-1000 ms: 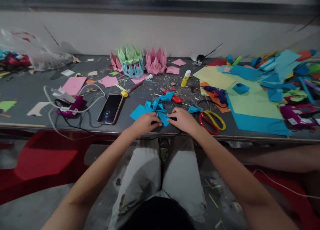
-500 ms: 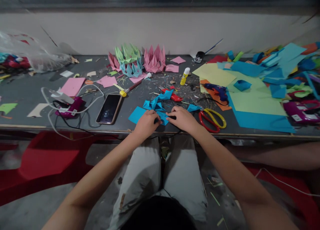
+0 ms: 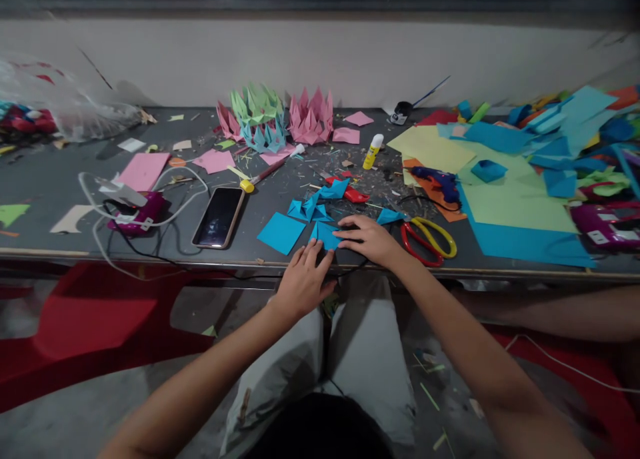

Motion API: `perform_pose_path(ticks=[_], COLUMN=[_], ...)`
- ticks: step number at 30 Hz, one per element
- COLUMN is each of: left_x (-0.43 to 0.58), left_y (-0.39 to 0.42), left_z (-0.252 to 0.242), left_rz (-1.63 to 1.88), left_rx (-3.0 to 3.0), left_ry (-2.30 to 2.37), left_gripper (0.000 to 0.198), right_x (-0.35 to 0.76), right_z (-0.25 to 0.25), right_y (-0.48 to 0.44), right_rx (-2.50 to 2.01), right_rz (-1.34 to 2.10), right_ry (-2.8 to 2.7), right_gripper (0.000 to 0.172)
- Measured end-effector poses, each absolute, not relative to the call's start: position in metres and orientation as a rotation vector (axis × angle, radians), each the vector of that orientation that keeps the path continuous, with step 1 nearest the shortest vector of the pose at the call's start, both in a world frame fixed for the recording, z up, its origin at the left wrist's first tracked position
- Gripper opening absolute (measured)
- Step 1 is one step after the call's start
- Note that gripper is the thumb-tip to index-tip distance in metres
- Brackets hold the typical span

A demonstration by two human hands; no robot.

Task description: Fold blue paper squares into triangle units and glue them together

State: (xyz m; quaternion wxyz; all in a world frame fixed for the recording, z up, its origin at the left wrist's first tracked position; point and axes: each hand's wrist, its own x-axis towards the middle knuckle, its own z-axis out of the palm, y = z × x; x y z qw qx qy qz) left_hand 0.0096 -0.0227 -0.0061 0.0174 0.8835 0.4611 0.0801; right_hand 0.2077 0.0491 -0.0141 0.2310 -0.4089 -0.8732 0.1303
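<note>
A partly folded sheet of blue origami paper (image 3: 325,234) lies flat near the table's front edge. My left hand (image 3: 303,279) reaches over that edge, fingers spread, with its fingertips on the paper's lower left part. From the right, my right hand (image 3: 369,239) rests its stretched fingers on the paper's right side. Left of it lies a flat blue paper square (image 3: 281,232). Just behind are several folded blue paper pieces (image 3: 310,209), and another folded blue piece (image 3: 390,216) lies behind my right hand. Scissors with red and yellow handles (image 3: 430,240) lie beside my right wrist.
A smartphone (image 3: 219,218) and a purple power strip (image 3: 137,214) with cables lie left. Pink, green and light blue folded paper crowns (image 3: 311,118) stand at the back. A glue stick (image 3: 373,151), a glue gun (image 3: 436,181) and coloured sheets (image 3: 525,192) spread rightward. A person's arm (image 3: 560,312) shows at right.
My left hand has moved back toward me and opened out, uncovering the blue square and the folded paper. My right hand stays by the paper, its fingers now flatter.
</note>
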Motion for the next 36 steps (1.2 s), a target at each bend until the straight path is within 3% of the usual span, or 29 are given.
perform_pose_path(ticks=[7, 18, 26, 36], left_x=[0.0, -0.001, 0.005, 0.004], left_y=[-0.011, -0.013, -0.016, -0.017], left_z=[-0.007, -0.006, -0.006, -0.008], left_rz=[0.293, 0.233, 0.241, 0.269], left_rx=[2.722, 2.705, 2.697, 2.708], left_ry=[1.364, 1.323, 1.388, 1.409], left_gripper=[0.046, 0.06, 0.059, 0.057], right_x=[0.208, 0.191, 0.19, 0.184], right_z=[-0.017, -0.007, -0.009, -0.003], right_y=[0.052, 0.053, 0.036, 0.021], right_rx=[-1.011, -1.136, -1.032, -1.208], right_rz=[0.313, 0.202, -0.072, 0.026], right_ry=[-2.416, -2.413, -2.474, -2.556], right_gripper=[0.019, 0.014, 0.022, 0.026])
